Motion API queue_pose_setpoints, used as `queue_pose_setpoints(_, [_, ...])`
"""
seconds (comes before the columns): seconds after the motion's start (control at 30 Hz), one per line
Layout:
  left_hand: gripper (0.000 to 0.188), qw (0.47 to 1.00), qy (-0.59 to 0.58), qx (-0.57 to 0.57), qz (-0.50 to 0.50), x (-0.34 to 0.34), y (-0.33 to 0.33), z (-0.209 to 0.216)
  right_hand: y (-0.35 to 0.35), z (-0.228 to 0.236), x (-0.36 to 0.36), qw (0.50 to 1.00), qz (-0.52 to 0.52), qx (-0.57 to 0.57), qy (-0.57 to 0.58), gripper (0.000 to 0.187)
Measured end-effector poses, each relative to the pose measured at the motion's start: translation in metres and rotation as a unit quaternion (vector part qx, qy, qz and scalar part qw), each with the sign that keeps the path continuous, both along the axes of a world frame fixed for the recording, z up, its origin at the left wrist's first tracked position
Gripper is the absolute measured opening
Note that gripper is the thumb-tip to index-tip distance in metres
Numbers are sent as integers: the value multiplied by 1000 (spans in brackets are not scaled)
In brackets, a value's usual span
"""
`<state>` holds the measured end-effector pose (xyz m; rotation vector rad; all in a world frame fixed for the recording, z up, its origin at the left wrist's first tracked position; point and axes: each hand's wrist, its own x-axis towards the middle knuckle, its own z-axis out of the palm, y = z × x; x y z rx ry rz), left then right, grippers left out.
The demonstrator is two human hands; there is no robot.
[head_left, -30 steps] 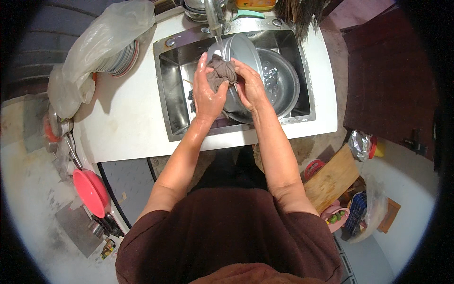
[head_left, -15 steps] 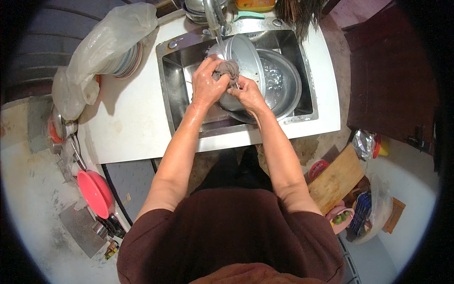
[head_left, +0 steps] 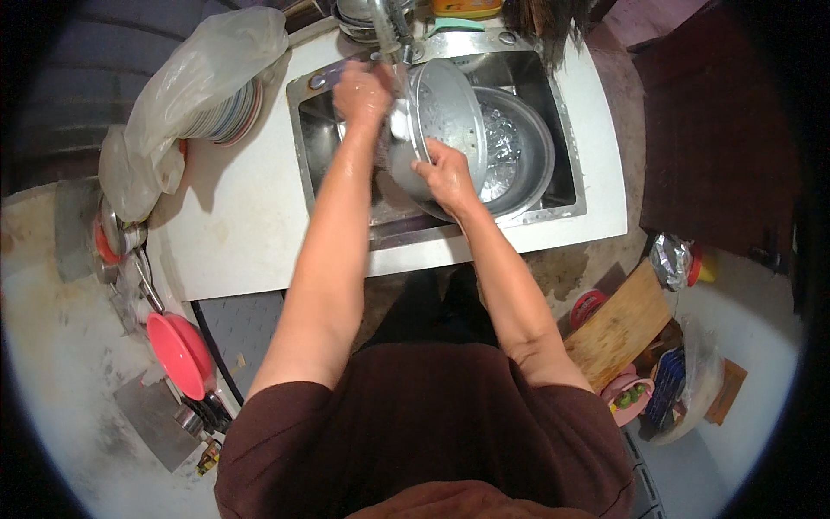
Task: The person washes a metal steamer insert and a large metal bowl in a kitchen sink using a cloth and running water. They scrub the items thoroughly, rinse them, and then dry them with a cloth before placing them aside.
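A grey metal pot [head_left: 450, 104] is tilted on its side in the sink, its mouth turned to the right. My right hand [head_left: 451, 177] grips its near rim, fingers bent round the edge. Past the pot's left side, near the sink's back left corner, is my left hand [head_left: 363, 93], smeared by motion. Its fingers are too blurred to read, and no cloth can be made out there. Behind the pot stands the faucet [head_left: 385, 26]. A larger metal basin [head_left: 546, 164] with water in it sits partly under the pot.
The steel sink [head_left: 566, 177] is set in a white counter [head_left: 233, 216]. Left of it stands a stack of plates [head_left: 233, 117] under a plastic bag [head_left: 199, 65]. Metal bowls [head_left: 356, 22] and a broom-like brush [head_left: 545, 22] are behind. A pink basin [head_left: 177, 355] is low at left.
My left hand has moved up and left, away from my right hand. The grey-brown cloth seen between them is out of sight. My right hand now holds the pot's rim.
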<state>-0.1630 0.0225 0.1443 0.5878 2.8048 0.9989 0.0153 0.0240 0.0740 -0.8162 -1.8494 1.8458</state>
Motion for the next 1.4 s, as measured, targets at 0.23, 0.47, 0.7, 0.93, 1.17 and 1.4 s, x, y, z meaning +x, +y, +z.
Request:
queue_pose_setpoints(0.23, [39,993,-23,82,-80,23,-19,-12,6,9,2,992,-34,-99,70,20])
queue_pose_setpoints(0.47, [36,961,97,220,-137,119,-52,-30,33,34,-9,945,-145,-241,166,20])
queue_pose_setpoints(0.7, [50,966,-25,258,-11,174,-58,-84,41,33,6,859,-321,-311,249,24])
queue_pose_setpoints(0.93, [53,783,-327,460,262,154,-37,-116,41,41,48,809,-351,-370,292,37])
queue_pose_setpoints(1.17, [58,566,-643,498,136,95,-48,-95,54,40,113,794,-286,-434,315,36])
queue_pose_setpoints(1.4, [46,622,-665,413,24,25,-34,-138,70,35,152,837,-161,-420,312,40])
